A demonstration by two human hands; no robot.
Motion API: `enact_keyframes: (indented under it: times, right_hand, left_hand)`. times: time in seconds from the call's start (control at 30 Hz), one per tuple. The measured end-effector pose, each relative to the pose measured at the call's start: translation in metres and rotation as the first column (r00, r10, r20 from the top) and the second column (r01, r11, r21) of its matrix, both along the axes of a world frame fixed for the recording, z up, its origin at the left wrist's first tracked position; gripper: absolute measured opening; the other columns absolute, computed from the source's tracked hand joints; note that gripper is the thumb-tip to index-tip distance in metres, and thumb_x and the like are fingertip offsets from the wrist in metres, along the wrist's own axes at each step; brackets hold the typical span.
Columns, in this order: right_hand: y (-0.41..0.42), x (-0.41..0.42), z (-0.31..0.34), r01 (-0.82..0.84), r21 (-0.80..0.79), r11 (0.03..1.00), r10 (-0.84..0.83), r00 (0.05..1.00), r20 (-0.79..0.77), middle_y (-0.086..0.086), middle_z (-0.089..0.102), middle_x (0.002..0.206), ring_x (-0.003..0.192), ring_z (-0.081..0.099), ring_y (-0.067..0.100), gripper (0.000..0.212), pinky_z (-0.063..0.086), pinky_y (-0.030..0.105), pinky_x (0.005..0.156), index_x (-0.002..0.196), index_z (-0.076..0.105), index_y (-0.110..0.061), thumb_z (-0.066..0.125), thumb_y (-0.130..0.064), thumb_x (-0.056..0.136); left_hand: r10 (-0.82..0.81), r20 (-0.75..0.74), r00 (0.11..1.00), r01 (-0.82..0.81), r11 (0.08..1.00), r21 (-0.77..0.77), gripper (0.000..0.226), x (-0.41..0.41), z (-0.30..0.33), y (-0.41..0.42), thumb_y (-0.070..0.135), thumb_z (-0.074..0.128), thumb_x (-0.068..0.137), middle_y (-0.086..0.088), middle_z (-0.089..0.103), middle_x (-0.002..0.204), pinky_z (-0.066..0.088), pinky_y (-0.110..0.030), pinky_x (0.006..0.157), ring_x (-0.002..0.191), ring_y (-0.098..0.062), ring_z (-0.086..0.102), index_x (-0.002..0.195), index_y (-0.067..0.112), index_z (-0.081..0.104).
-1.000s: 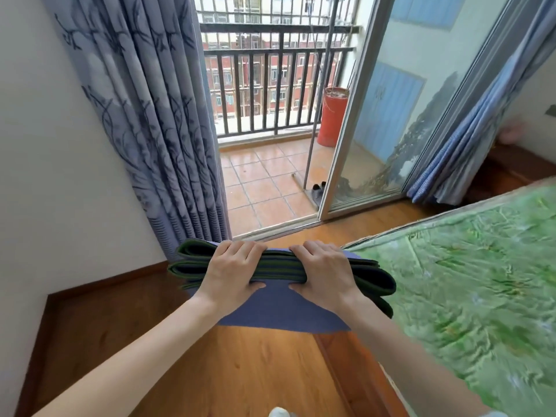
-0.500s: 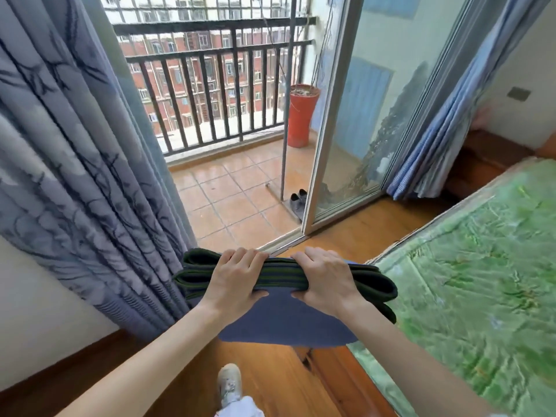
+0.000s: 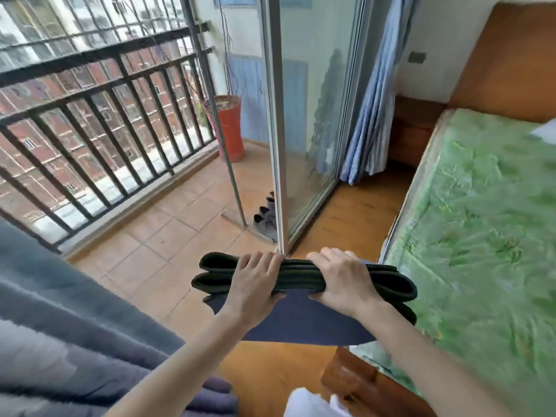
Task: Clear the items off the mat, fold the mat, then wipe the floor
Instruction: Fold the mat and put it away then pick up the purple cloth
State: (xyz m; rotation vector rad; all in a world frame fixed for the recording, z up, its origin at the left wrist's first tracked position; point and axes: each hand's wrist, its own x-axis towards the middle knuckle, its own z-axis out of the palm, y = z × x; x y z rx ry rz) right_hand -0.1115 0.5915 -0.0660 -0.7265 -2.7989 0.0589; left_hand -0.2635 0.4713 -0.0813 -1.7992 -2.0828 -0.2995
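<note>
The folded mat is a thick stack of dark green layers with a blue underside, held in the air in front of me at the balcony door. My left hand grips the stack left of its middle, fingers over the top and thumb under. My right hand grips it right of the middle in the same way. The wooden floor lies below, between the door and the bed.
A bed with a green cover fills the right side, its wooden frame near my legs. A grey-blue curtain hangs close on the left. The sliding glass door stands ahead, with shoes, a red pot and a railing on the tiled balcony.
I have stepped forward toward the balcony door with the mat in both hands. The view has turned right, so the curtain is now low on the left and the bed nearer.
</note>
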Motion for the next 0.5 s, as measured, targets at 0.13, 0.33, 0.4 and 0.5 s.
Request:
enact_keyframes:
  times: [0.13, 0.33, 0.4, 0.5]
  right_hand:
    - [0.03, -0.025, -0.004, 0.101, -0.015, 0.995, -0.1, 0.992, 0.078, -0.005, 0.06, 0.072, 0.065, 0.061, 0.019, 0.066, 0.048, 0.028, 0.055, 0.09, 0.065, -0.022, 0.086, -0.049, 0.034]
    - [0.092, -0.067, -0.013, 0.211, -0.061, 0.976, -0.199, 0.967, 0.159, -0.003, 0.062, 0.08, 0.072, 0.062, 0.02, 0.066, 0.047, 0.03, 0.062, 0.097, 0.065, -0.021, 0.085, -0.049, 0.041]
    - [0.114, -0.079, -0.014, 0.252, -0.078, 0.965, -0.236, 0.957, 0.168, -0.003, 0.063, 0.083, 0.076, 0.062, 0.02, 0.066, 0.047, 0.031, 0.065, 0.101, 0.064, -0.021, 0.085, -0.048, 0.045]
    - [0.146, -0.093, -0.011, 0.299, -0.092, 0.95, -0.279, 0.942, 0.184, -0.002, 0.062, 0.084, 0.078, 0.062, 0.02, 0.064, 0.046, 0.031, 0.066, 0.104, 0.063, -0.021, 0.084, -0.047, 0.049]
  left_hand:
    - [-0.057, 0.01, 0.998, 0.058, 0.998, -0.031, 0.076, -0.034, -0.007, 0.043, 0.051, 0.085, 0.046, 0.002, 0.063, 0.095, 0.038, -0.032, 0.081, 0.086, -0.021, 0.061, 0.107, 0.018, 0.052]
    - [-0.134, 0.025, 0.991, 0.135, 0.988, -0.072, 0.075, -0.084, -0.026, 0.122, 0.053, 0.084, 0.048, 0.004, 0.063, 0.098, 0.036, -0.031, 0.083, 0.089, -0.02, 0.062, 0.108, 0.017, 0.059]
    - [-0.175, 0.028, 0.984, 0.177, 0.981, -0.079, 0.076, -0.1, -0.027, 0.153, 0.053, 0.085, 0.046, 0.003, 0.063, 0.096, 0.031, -0.031, 0.081, 0.088, -0.021, 0.062, 0.108, 0.017, 0.057]
    - [-0.237, 0.02, 0.971, 0.238, 0.969, -0.072, 0.078, -0.12, -0.024, 0.199, 0.053, 0.086, 0.044, 0.004, 0.063, 0.094, 0.03, -0.03, 0.081, 0.086, -0.02, 0.062, 0.106, 0.018, 0.055]
